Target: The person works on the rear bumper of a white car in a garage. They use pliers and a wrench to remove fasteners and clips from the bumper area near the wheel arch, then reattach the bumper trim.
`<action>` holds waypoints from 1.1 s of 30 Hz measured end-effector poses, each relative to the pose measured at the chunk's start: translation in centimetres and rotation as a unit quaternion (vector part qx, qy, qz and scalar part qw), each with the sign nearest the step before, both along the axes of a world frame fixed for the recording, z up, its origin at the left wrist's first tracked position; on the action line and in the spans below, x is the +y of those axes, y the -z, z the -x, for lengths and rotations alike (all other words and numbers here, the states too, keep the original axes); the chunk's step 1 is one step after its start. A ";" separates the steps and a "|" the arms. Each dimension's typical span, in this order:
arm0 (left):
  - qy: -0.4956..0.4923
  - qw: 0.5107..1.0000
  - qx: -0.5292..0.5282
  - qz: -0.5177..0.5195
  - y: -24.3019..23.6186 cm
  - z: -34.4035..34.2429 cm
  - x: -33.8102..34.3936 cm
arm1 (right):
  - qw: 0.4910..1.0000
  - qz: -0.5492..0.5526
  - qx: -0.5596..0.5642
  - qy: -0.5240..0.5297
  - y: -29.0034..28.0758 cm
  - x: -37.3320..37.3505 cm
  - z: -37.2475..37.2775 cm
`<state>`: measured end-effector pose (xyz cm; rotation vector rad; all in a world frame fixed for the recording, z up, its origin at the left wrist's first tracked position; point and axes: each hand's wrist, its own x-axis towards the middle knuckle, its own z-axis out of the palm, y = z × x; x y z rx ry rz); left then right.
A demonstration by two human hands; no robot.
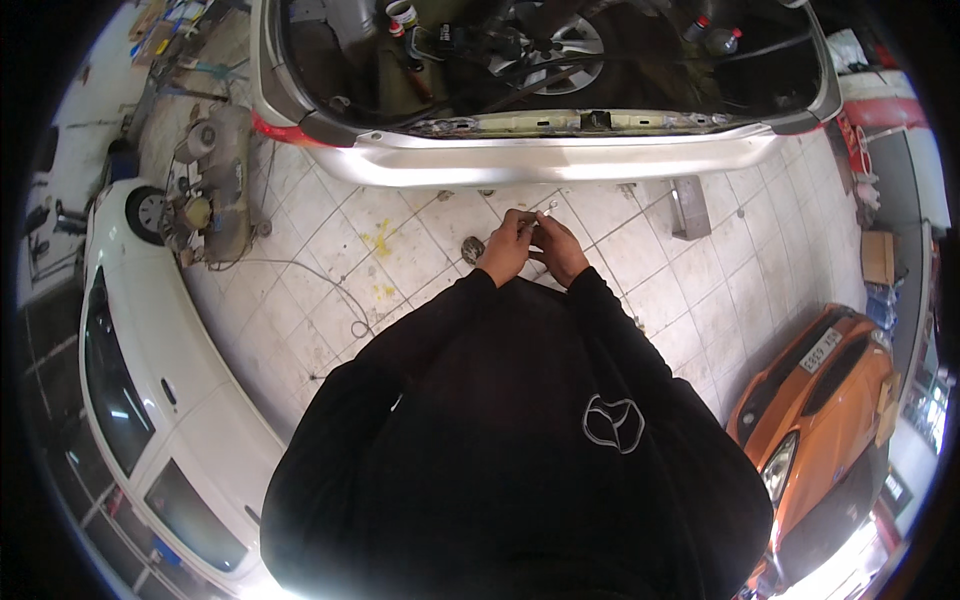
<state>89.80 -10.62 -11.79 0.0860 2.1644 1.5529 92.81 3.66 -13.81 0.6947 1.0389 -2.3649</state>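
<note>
My left hand (pixel 508 243) and my right hand (pixel 560 248) meet in front of my dark sleeves, fingers closed on a small metal object (pixel 531 219), perhaps a tool, too small to make out fully. A small round dirty item (pixel 472 249) lies on the tiled floor (pixel 420 215), left of my left hand in the picture. Beyond my hands is the silver rear bumper (pixel 470 165) of a car with an open trunk (pixel 650 75); inside are a wheel (pixel 565 70), containers and bottles.
A compressor (pixel 225 190) with a hose stands at the left, beside a white car (pixel 180 420). An orange car (pixel 800 400) is at the lower right. A metal channel piece (pixel 690 215) sits near the bumper. Cardboard boxes (pixel 877 257) line the right side.
</note>
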 end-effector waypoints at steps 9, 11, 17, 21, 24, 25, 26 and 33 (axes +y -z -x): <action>-0.027 0.992 0.023 0.118 6.3 6.6 -4.2 | 0.982 -0.165 -0.014 0.091 8.3 12.3 -4.4; -0.134 0.973 0.055 0.181 9.7 11.8 -12.2 | 0.971 -0.222 -0.039 0.076 9.7 14.8 -6.0; -0.271 0.899 -0.052 0.340 9.8 26.9 -22.4 | 0.929 -0.272 -0.214 0.132 14.7 21.0 -11.9; -0.316 0.881 -0.031 0.351 9.9 29.9 -23.6 | 0.893 -0.280 -0.320 0.149 14.8 18.7 -14.6; -0.343 0.856 0.030 0.386 10.2 29.3 -19.9 | 0.868 -0.302 -0.370 0.138 15.1 16.7 -16.2; -0.334 0.873 0.005 0.355 9.3 28.8 -18.7 | 0.865 -0.314 -0.369 0.129 14.7 15.8 -16.6; -0.329 0.886 -0.016 0.326 8.2 28.3 -18.1 | 0.866 -0.324 -0.363 0.117 14.7 15.2 -16.4; -0.399 0.911 -0.102 -0.021 -1.3 23.2 -14.3 | 0.886 -0.294 -0.343 0.102 12.9 11.9 -9.2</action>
